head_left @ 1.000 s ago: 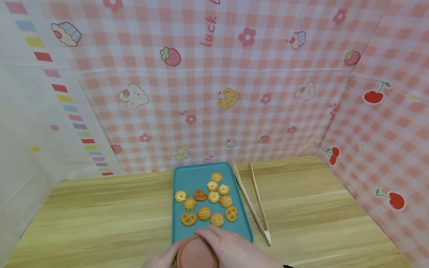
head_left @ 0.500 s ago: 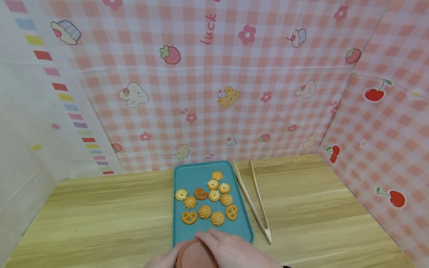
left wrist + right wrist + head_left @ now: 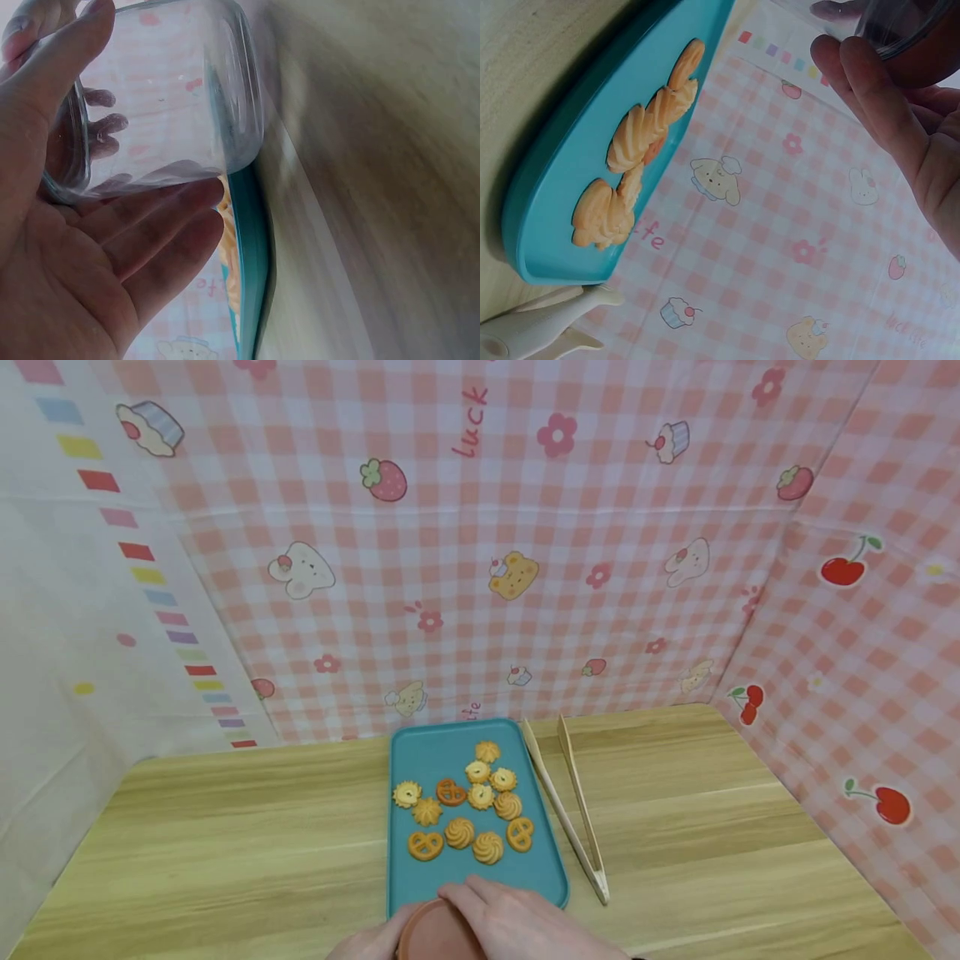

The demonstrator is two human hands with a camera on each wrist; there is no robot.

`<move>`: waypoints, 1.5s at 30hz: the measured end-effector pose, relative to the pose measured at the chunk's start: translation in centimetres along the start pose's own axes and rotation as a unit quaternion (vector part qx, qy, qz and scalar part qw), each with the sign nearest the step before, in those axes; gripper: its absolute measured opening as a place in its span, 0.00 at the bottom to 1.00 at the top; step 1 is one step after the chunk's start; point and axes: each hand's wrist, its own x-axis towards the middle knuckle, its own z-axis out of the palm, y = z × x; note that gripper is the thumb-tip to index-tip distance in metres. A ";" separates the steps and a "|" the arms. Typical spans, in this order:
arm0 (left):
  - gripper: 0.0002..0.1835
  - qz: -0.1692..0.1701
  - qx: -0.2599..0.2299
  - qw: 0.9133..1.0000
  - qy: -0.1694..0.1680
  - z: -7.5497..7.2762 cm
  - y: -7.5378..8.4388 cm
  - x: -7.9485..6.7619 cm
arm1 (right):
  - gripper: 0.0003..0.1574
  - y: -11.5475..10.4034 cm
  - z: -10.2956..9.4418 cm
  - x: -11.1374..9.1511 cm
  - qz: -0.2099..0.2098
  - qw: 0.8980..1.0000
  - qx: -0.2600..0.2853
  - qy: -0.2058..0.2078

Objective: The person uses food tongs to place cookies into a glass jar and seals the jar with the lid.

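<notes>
At the bottom edge of the head view, a clear jar with a reddish-brown lid (image 3: pixel 441 937) is between both hands. My left hand (image 3: pixel 369 942) grips it from the left side. In the left wrist view that hand wraps the clear wall of the jar (image 3: pixel 169 82), thumb at the upper end; fingertips of the other hand show through it. My right hand (image 3: pixel 528 925) lies over the lid's right edge, its fingers (image 3: pixel 874 90) curled along the rim in the right wrist view. The jar's base is cut off in the head view.
Just beyond the jar lies a teal tray (image 3: pixel 420 891) with several swirl cookies (image 3: pixel 459 833) and pretzels (image 3: pixel 425 846). Wooden tongs (image 3: pixel 602 885) rest along its right side on the wood-grain table (image 3: pixel 240 852). Pink checked cloth (image 3: pixel 450 543) forms the back wall.
Both hands keep their hold on the jar. The lid and hands sit slightly lower in the head view, while the tray and backdrop shift up a little with the camera.
</notes>
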 end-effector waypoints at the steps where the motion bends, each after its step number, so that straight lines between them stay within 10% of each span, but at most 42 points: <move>1: 0.31 -0.007 -0.003 1.000 -0.004 -0.1 0.0 0.0 | 0.43 0.0 0.0 0.0 -0.002 1.000 -0.002 0.001; 24: 0.29 -0.003 -0.011 1.000 -0.027 0.0 -0.4 0.0 | 0.35 -1.2 0.8 -0.1 -0.035 0.995 -0.069 0.062; 35: 0.27 -0.003 -0.153 0.987 -0.051 0.7 -0.6 0.0 | 0.31 -1.2 0.8 0.3 -0.073 0.986 -0.118 0.095; 45: 0.28 -0.014 -0.060 0.998 -0.026 0.6 -0.5 -0.1 | 0.28 -0.4 0.9 0.6 -0.122 0.979 -0.109 0.120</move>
